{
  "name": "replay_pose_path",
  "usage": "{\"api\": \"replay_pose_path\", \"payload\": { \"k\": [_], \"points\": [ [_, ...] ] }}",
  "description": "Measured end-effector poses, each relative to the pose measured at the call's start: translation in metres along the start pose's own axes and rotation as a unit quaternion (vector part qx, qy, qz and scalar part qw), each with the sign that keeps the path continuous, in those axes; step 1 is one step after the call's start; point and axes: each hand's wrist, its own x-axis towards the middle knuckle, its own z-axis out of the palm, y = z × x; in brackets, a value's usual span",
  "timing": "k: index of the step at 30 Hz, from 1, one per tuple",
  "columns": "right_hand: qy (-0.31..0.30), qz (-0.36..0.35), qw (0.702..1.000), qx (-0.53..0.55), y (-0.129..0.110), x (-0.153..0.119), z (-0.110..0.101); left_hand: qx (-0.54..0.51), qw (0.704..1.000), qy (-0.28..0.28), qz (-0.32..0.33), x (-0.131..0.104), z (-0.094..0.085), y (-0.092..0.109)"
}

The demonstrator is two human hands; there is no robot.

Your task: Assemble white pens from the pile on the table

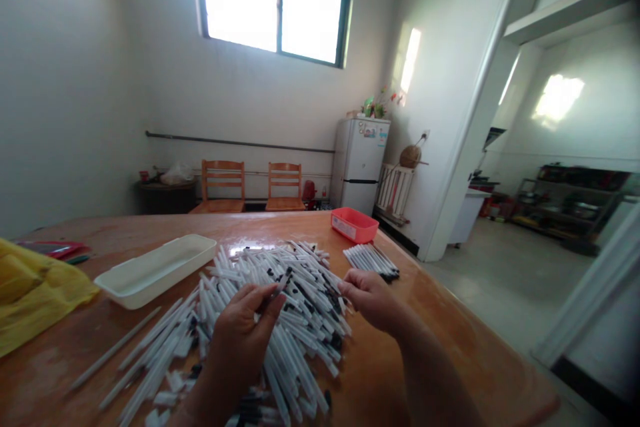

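A big heap of white pens with dark tips (280, 300) covers the middle of the wooden table (450, 347). Above the heap, my left hand (245, 330) pinches one pen (280, 283) between thumb and fingers. My right hand (367, 297) rests at the heap's right edge with its fingers curled over pens; whether it grips one I cannot tell. A small neat bundle of pens (373, 260) lies just beyond my right hand.
A white oblong tray (155, 270) lies left of the heap, and a red tray (354, 224) stands at the far edge. A yellow bag (35, 293) lies at the left. Two wooden chairs (250, 187) and a white fridge (360, 163) stand by the far wall.
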Motion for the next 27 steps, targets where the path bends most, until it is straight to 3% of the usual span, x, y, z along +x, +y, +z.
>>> {"api": "replay_pose_path", "payload": {
  "k": [4, 11, 18, 27],
  "points": [
    [0.021, 0.043, 0.996, -0.079, 0.013, 0.002, -0.003, -0.105, 0.988, 0.035, -0.111, 0.004, -0.003, 0.0],
    [-0.005, 0.108, 0.977, -0.184, 0.032, 0.01, 0.001, -0.268, 0.926, 0.098, -0.246, 0.009, -0.002, 0.001],
    [-0.032, 0.163, 0.963, -0.211, 0.036, 0.018, 0.019, -0.276, 0.916, 0.097, -0.275, 0.009, 0.0, -0.021],
    [-0.049, 0.183, 0.961, -0.202, 0.041, 0.018, 0.023, -0.318, 0.891, 0.107, -0.306, 0.012, 0.0, -0.023]
  ]
}}
